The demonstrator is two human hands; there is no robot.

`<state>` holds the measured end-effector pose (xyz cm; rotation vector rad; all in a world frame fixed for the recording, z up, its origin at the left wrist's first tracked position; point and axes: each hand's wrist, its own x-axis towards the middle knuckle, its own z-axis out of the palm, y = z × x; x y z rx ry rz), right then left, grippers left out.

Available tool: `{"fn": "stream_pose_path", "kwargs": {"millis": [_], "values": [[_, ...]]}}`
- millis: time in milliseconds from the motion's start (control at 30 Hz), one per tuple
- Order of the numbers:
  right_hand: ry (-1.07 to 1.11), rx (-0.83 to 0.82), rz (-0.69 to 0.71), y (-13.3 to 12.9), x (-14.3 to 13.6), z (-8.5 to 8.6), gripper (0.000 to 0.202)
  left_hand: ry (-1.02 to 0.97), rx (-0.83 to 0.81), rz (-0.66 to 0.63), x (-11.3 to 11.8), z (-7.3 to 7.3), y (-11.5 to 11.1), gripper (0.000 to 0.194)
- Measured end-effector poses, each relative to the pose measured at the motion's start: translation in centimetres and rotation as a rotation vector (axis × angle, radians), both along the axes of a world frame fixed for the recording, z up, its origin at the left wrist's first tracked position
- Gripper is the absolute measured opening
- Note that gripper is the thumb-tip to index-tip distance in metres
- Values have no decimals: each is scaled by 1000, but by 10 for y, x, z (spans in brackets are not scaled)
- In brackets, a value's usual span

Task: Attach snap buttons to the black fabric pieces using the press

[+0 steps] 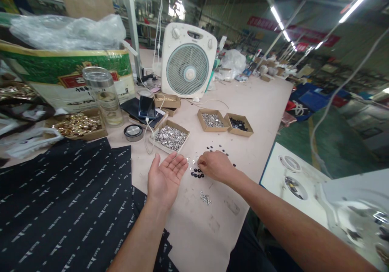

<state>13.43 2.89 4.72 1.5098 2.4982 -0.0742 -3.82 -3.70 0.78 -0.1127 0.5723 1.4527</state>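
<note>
My left hand [166, 178] is turned palm up above the table, fingers stretched out and nothing visible in the palm. Just to its right, my right hand [215, 165] has its fingertips pinched together over the tabletop; whatever they hold, if anything, is hidden. Several black snap caps [197, 174] lie in short rows beneath those fingertips. More black caps [220, 146] are scattered behind the right hand, and a few small silver pieces [193, 161] lie between the hands. A little heap of silver snap parts [206, 198] rests nearer the front.
Cardboard trays hold silver parts [170, 137], more silver parts [212, 120], black parts [238, 124] and gold parts [77, 124]. A box fan [189, 63] stands behind. Printed black fabric [60, 203] covers the left side, near a glass jar [108, 106] and a phone [147, 107]. A white machine [349, 207] stands right.
</note>
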Motion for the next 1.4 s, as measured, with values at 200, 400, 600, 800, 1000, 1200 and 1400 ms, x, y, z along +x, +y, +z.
{"fn": "stream_pose_path", "kwargs": {"millis": [200, 400, 600, 800, 1000, 1200, 1400], "values": [[-47, 1, -41, 1, -7, -1, 24, -11, 4, -9, 1, -2, 0, 45], [-146, -13, 12, 1, -19, 8, 23, 8, 9, -19, 3, -2, -1, 46], [-96, -24, -70, -1, -9, 8, 25, 2, 6, -6, 1, -1, 0, 44], [-44, -22, -81, -7, 4, 18, 24, -6, 10, -10, 1, 0, 0, 45], [-124, -42, -51, -38, 45, 13, 18, 8, -12, -12, 1, 1, -2, 44], [-35, 12, -89, -66, 62, -1, 18, 25, -11, -26, 3, 1, -3, 44], [293, -20, -210, -76, 70, -12, 20, 42, -14, -22, 3, 3, -4, 45]]}}
